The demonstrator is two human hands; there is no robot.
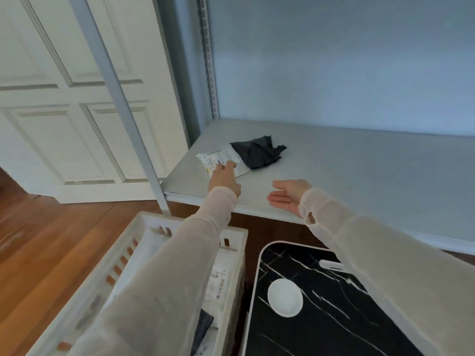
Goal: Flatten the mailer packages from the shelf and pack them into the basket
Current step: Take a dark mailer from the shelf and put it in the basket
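One crumpled black mailer package (258, 153) with a white printed label lies on the grey shelf board (347, 176), near its left front corner. My left hand (224, 179) reaches onto the shelf; its fingertips touch the label end, and whether they grip it I cannot tell. My right hand (288, 196) hovers palm-up and open over the shelf's front edge, holding nothing. The white slotted basket (232, 238) stands below on the left, with flat white and dark mailers (218, 281) inside, partly hidden by my left sleeve.
A grey shelf post (123, 104) rises just left of the basket. A black marble-patterned table (321, 317) with a white round disc (284, 297) sits lower right. White panelled door and wooden floor lie to the left.
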